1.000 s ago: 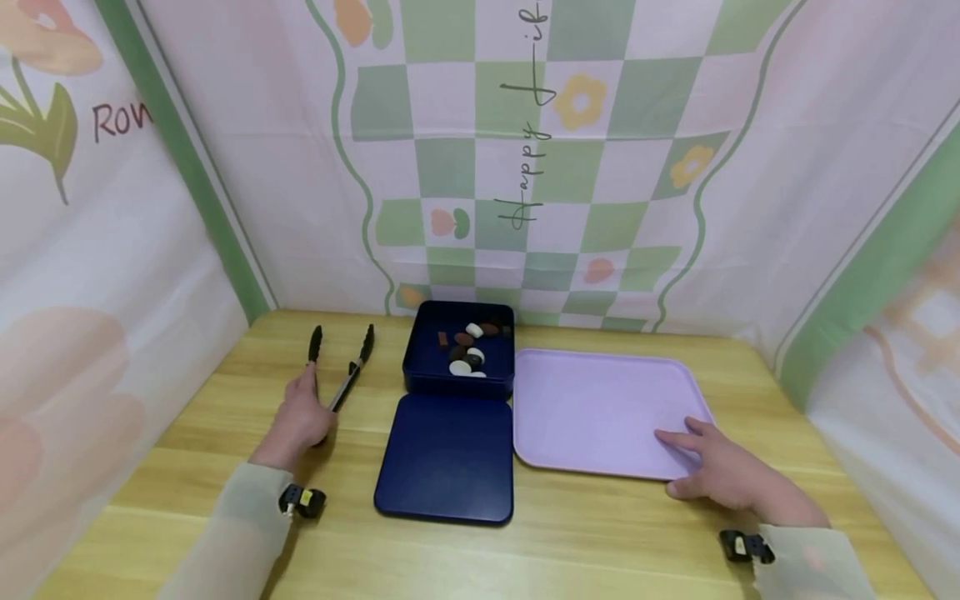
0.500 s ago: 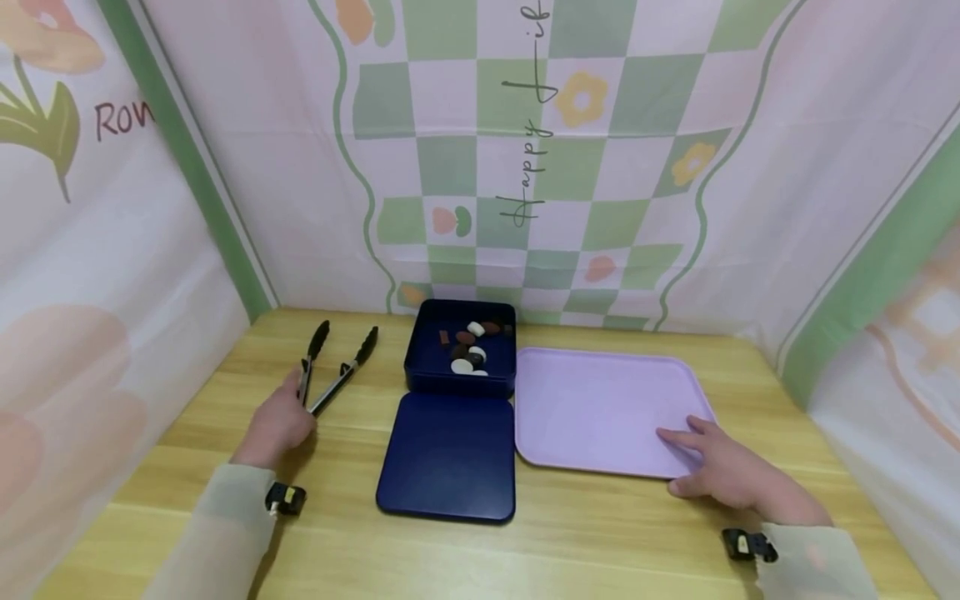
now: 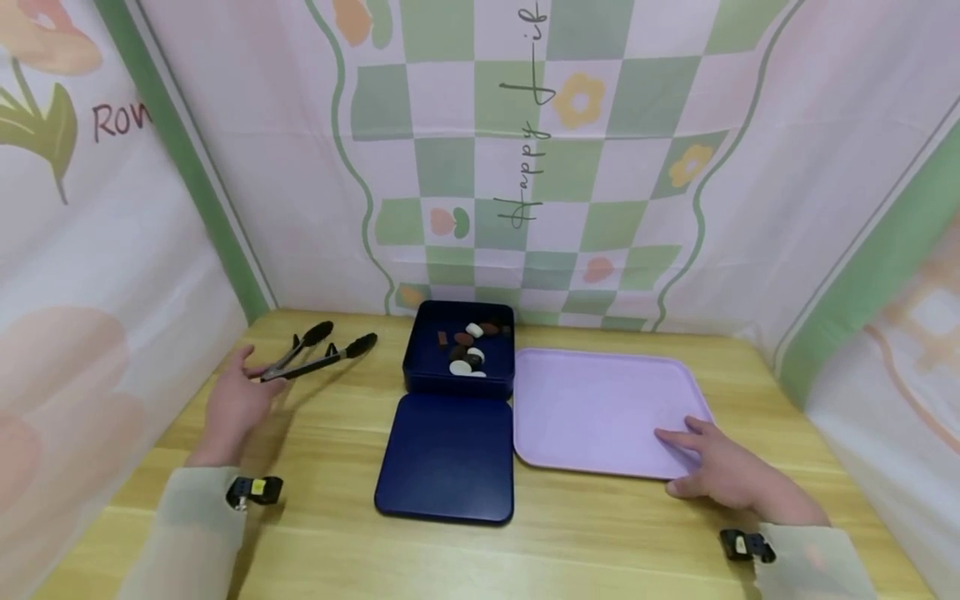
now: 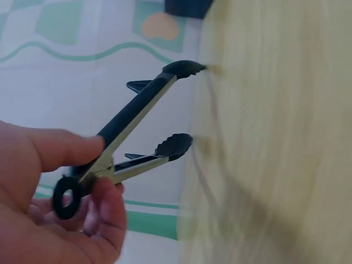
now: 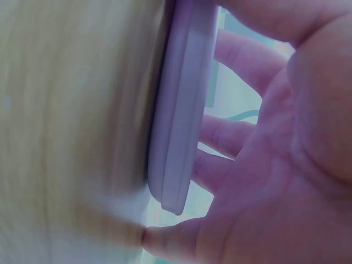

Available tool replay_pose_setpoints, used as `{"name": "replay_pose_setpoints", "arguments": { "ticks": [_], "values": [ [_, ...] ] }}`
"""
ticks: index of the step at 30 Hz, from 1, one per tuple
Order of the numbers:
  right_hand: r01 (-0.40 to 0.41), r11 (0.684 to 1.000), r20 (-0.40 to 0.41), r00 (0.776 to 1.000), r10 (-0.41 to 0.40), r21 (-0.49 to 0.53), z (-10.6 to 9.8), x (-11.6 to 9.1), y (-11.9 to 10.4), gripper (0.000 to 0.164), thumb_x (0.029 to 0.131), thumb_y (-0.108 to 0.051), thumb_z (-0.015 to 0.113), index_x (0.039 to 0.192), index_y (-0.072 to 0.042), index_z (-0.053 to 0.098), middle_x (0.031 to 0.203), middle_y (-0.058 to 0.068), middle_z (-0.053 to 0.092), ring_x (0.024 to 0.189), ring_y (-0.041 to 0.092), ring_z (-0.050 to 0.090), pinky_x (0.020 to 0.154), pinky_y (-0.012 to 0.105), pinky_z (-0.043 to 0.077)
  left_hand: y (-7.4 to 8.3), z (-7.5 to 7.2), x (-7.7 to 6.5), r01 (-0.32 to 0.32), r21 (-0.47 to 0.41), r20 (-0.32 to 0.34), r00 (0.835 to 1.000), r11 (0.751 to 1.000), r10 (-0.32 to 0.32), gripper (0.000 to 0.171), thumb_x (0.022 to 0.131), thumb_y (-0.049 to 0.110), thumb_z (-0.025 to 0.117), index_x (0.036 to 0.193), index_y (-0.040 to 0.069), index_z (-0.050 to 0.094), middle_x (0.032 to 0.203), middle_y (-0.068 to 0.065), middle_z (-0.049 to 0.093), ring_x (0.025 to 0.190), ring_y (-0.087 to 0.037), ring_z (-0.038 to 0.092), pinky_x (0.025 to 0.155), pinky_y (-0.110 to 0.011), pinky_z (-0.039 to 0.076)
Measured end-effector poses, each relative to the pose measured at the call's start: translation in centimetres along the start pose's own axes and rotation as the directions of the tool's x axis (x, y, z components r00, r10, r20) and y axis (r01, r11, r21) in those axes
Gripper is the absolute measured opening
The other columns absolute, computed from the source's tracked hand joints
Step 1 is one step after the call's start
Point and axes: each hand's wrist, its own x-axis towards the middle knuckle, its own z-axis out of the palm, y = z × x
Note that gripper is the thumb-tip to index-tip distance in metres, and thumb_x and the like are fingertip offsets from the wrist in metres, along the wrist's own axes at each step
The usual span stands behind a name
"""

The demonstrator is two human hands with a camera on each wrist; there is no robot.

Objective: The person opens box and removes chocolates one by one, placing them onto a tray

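Observation:
My left hand (image 3: 232,404) pinches a pair of tongs (image 3: 322,362) at the hinge end, between thumb and fingers. In the left wrist view the tongs (image 4: 132,113) show black scalloped tips, metal arms and a black loop; their arms stand spread apart. The tips point toward the back right, left of the dark blue box (image 3: 457,385). On the right, my right hand (image 3: 723,467) rests with spread fingers at the front right corner of a light purple tray (image 3: 592,408). The right wrist view shows the fingers (image 5: 225,132) loosely extended along the tray's edge (image 5: 184,110).
Several small brown, black and white pieces (image 3: 461,367) lie in the open box. A flat dark blue lid (image 3: 447,458) lies in front of it, beside the tray. Patterned cloth (image 3: 442,167) hangs behind and at both sides of the wooden table (image 3: 360,550).
My left hand has moved left and slightly back with the tongs. The tongs have turned so that their tips point more to the right. My right hand has stayed on the tray.

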Motion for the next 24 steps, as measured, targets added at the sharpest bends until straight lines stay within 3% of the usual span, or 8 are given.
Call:
{"name": "replay_pose_setpoints", "arguments": {
  "ticks": [6, 10, 14, 17, 23, 24],
  "values": [
    [0.018, 1.000, -0.023, 1.000, -0.018, -0.006, 0.3, -0.2, 0.4, 0.086, 0.069, -0.040, 0.088, 0.137, 0.002, 0.057, 0.140, 0.050, 0.023, 0.121, 0.072, 0.029, 0.096, 0.074, 0.031, 0.6, -0.6, 0.0, 0.051, -0.182, -0.099, 0.993, 0.982, -0.070, 0.088, 0.097, 0.034, 0.066, 0.161, 0.014, 0.009, 0.147, -0.022, 0.044, 0.127, -0.040, 0.047, 0.092, -0.046, 0.045],
    [0.028, 1.000, -0.027, 0.999, -0.028, 0.000, 0.3, -0.2, 0.4, 0.085, 0.069, -0.040, 0.088, 0.136, 0.002, 0.057, 0.139, 0.050, 0.024, 0.121, 0.071, 0.030, 0.097, 0.073, 0.031, 1.1, -0.9, -0.1, 0.069, -0.331, -0.164, 0.978, 0.941, -0.130, 0.082, 0.096, 0.041, 0.067, 0.160, 0.017, 0.020, 0.143, -0.013, 0.047, 0.126, -0.028, 0.048, 0.088, -0.030, 0.047],
    [0.020, 1.000, -0.014, 1.000, -0.020, 0.005, 0.2, -0.1, 0.3, 0.085, 0.070, -0.041, 0.087, 0.137, 0.002, 0.056, 0.140, 0.050, 0.023, 0.122, 0.071, 0.028, 0.097, 0.073, 0.030, 1.5, -1.0, -0.1, 0.033, -0.560, -0.224, 0.956, 0.828, -0.190, 0.061, 0.093, 0.033, 0.071, 0.146, 0.012, 0.047, 0.127, -0.004, 0.056, 0.118, -0.019, 0.053, 0.084, -0.016, 0.049],
    [0.006, 1.000, 0.001, 1.000, -0.006, 0.011, 0.1, 0.0, 0.2, 0.086, 0.071, -0.042, 0.087, 0.138, 0.002, 0.056, 0.141, 0.050, 0.022, 0.123, 0.071, 0.027, 0.097, 0.074, 0.029, 2.0, -1.0, -0.2, -0.035, -0.686, -0.269, 0.940, 0.726, -0.208, 0.042, 0.091, 0.024, 0.075, 0.128, 0.008, 0.062, 0.117, -0.001, 0.058, 0.112, -0.017, 0.056, 0.086, -0.017, 0.050],
    [-0.007, 1.000, 0.009, 1.000, 0.007, 0.022, 0.2, 0.0, 0.1, 0.088, 0.070, -0.044, 0.086, 0.139, 0.001, 0.055, 0.142, 0.049, 0.021, 0.124, 0.071, 0.025, 0.098, 0.074, 0.028, 3.1, -0.9, -0.4, -0.191, -0.782, -0.341, 0.928, 0.593, -0.150, 0.026, 0.089, 0.010, 0.075, 0.113, 0.002, 0.069, 0.114, -0.007, 0.058, 0.107, -0.019, 0.060, 0.085, -0.024, 0.052],
    [-0.009, 1.000, 0.011, 1.000, 0.009, 0.023, 0.1, 0.0, 0.1, 0.088, 0.071, -0.044, 0.086, 0.139, 0.001, 0.055, 0.142, 0.049, 0.021, 0.124, 0.071, 0.025, 0.098, 0.074, 0.027, 3.2, -0.9, -0.4, -0.212, -0.782, -0.350, 0.927, 0.586, -0.133, 0.027, 0.089, 0.009, 0.075, 0.114, 0.002, 0.069, 0.113, -0.007, 0.058, 0.105, -0.018, 0.061, 0.084, -0.023, 0.052]
  ]
}}
